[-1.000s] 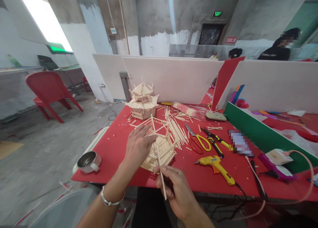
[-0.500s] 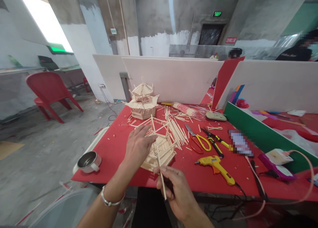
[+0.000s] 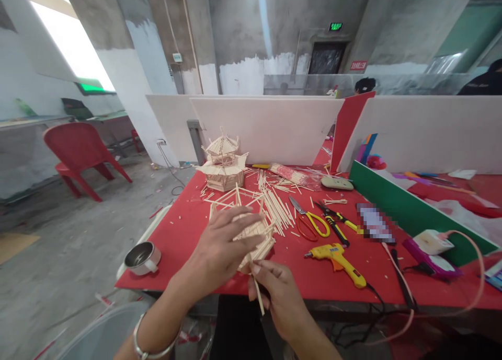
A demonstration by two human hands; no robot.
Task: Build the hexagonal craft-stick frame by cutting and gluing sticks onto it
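Observation:
My right hand [image 3: 280,292] pinches a thin wooden stick [image 3: 259,298] between thumb and fingers, close to the table's front edge. The stick slants, its lower end sticking out below my fingers. My left hand [image 3: 225,242] hovers with fingers stretched out near the stick's upper end; whether it touches the stick I cannot tell. Behind and partly under the left hand stands a stick-built frame [image 3: 266,245] with a slatted floor and upright posts. Farther back is a pavilion model [image 3: 223,166] of the same sticks, with a tiered roof. Loose sticks [image 3: 279,211] lie right of the frame.
On the red table [image 3: 176,234] lie scissors [image 3: 321,224], pliers [image 3: 337,229] and a yellow glue gun [image 3: 341,263]. A metal cup [image 3: 152,255] stands at the left edge. A green board [image 3: 411,213] and white panels [image 3: 274,132] border the table. Cables hang at the front right.
My left hand has shifted down toward my right hand, its fingers now spread over the frame. The right hand still holds the stick. The view has shifted slightly.

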